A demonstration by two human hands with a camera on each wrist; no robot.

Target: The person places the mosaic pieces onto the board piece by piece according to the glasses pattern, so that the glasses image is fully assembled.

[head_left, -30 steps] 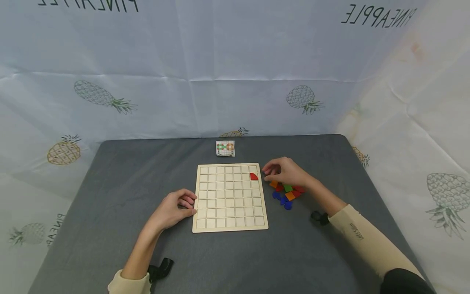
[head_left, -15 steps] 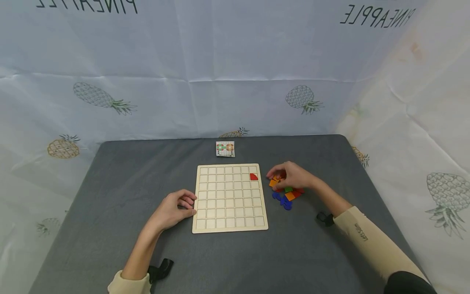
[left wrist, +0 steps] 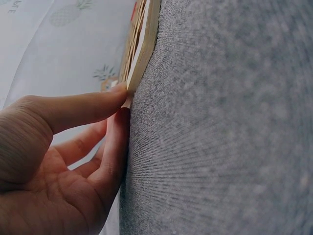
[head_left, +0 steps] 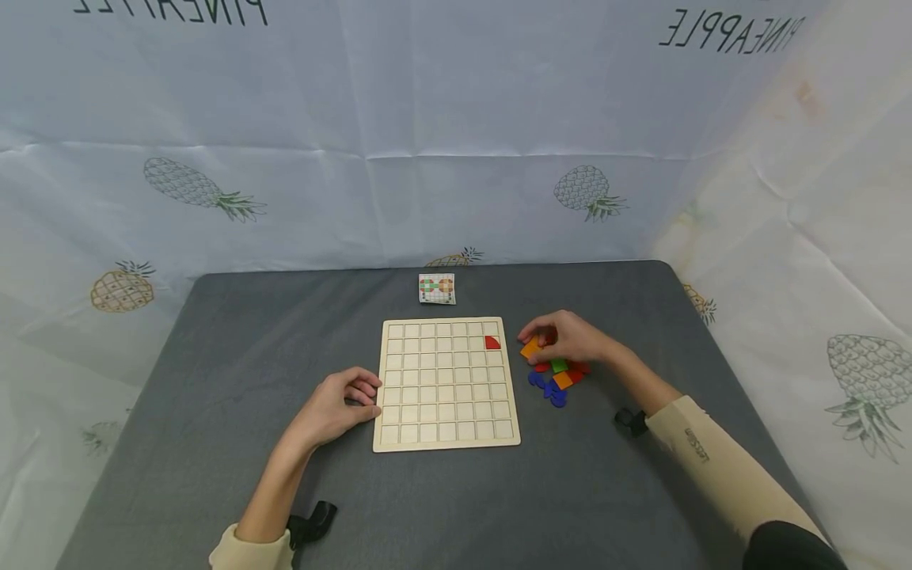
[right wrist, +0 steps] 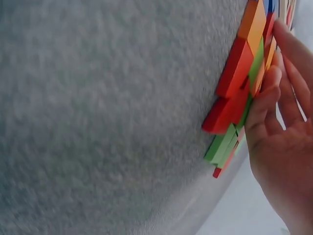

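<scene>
On the grey table point(head_left: 214, 380), the right hand point(head_left: 570, 336) has just lifted an orange piece point(head_left: 530, 347), pinched, from the pile point(head_left: 559, 378) at the grid board's point(head_left: 446, 384) three o'clock, ready for placing, while the left hand point(head_left: 335, 408), fingers curled, steadies the board's nine o'clock edge.

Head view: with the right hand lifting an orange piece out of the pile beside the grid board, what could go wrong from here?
The right hand pinches an orange piece at the edge of the loose pile; neighbours could scatter. The left hand only touches the board edge, so the board may slide.
</scene>
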